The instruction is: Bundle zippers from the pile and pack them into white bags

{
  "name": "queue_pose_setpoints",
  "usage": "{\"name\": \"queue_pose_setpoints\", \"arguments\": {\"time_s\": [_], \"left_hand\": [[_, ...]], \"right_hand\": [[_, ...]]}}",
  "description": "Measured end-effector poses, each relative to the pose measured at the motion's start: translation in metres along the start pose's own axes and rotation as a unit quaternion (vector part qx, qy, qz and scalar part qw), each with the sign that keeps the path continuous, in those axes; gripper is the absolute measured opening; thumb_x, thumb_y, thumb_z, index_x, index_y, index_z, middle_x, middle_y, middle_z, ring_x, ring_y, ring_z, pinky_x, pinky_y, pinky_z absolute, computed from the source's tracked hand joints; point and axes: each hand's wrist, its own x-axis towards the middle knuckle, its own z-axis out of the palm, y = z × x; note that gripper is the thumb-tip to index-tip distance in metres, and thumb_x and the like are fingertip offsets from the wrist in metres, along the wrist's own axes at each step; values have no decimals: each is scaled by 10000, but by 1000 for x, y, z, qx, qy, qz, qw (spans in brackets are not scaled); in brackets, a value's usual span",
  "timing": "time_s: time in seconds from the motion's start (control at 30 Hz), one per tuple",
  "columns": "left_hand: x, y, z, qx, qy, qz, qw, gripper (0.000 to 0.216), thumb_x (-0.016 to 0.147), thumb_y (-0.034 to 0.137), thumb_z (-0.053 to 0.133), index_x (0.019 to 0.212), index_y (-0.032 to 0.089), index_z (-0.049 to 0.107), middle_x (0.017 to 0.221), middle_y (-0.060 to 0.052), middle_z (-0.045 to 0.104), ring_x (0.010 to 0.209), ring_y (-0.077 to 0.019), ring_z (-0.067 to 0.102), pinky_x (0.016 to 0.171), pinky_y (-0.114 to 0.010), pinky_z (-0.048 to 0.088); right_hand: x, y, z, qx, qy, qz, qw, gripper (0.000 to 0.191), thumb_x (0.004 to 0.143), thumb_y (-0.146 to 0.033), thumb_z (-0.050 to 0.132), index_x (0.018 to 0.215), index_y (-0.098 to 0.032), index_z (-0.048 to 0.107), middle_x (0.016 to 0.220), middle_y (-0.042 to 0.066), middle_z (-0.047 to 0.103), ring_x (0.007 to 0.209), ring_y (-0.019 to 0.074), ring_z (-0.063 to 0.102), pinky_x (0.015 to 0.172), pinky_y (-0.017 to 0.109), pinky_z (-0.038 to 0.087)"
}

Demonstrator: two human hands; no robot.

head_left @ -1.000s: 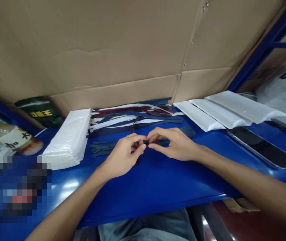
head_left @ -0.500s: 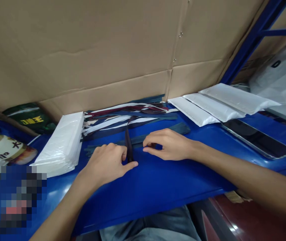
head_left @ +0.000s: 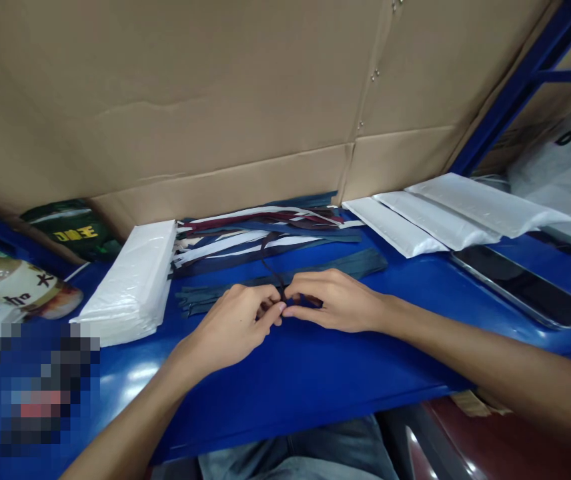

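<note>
A narrow dark brown strip (head_left: 269,264), by its look a zipper, runs from the pile of strips at the back down to my fingertips. My left hand (head_left: 233,327) pinches its near end between thumb and curled fingers. Touching it at the fingertips, my right hand (head_left: 338,300) also pinches the strip. My fingers hide the end itself. Behind my hands lies a flat bundle of blue-green strips (head_left: 360,263). Farther back is a loose pile of white, maroon, navy and brown strips (head_left: 235,243).
A stack of white plastic packets (head_left: 130,280) stands left of the strips. Several filled white packets (head_left: 445,217) and a phone (head_left: 525,287) lie right. A jar (head_left: 25,287) and a green bag (head_left: 75,230) are at far left. Cardboard (head_left: 190,93) walls the blue table's (head_left: 265,393) back.
My hands have come together, and the right fingers now meet the left ones at the strip. The strip's near end has shifted right and is drawn thinner. The view has shifted slightly.
</note>
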Motion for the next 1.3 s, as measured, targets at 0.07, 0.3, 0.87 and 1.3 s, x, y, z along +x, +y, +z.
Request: {"name": "queue_pose_setpoints", "arguments": {"time_s": [0.07,0.3,0.87,1.3], "left_hand": [[2,-2,4,-32,4,5,999,292,1081,354,474,891,229,657,788,13,744,674,-155,693,656,-278,474],[6,-6,15,-123,16,8,992,294,1080,454,504,970,219,641,845,-16,759,710,-161,725,641,-266,529],[0,-37,-42,156,201,-87,963,286,1014,461,548,901,248,701,794,-6,781,703,-200,714,686,-303,493],[-2,-63,-50,282,337,-246,864,628,958,572,605,1471,224,505,929,-107,790,909,-374,736,785,-454,529]], "right_hand": [[0,1,2,5,15,-1,1000,239,1064,-419,601,1065,-213,723,982,37,746,784,159,667,679,283,471],[-1,-1,-3,-51,28,4,998,220,1094,-351,523,1013,-212,673,960,35,713,764,165,642,691,304,463],[-13,56,-69,-355,77,181,914,246,1110,-336,429,1101,-178,618,1082,139,697,889,263,633,679,340,375],[-18,66,-72,-252,142,231,929,172,983,-328,603,861,-222,660,864,50,753,790,242,695,742,364,492]]}}
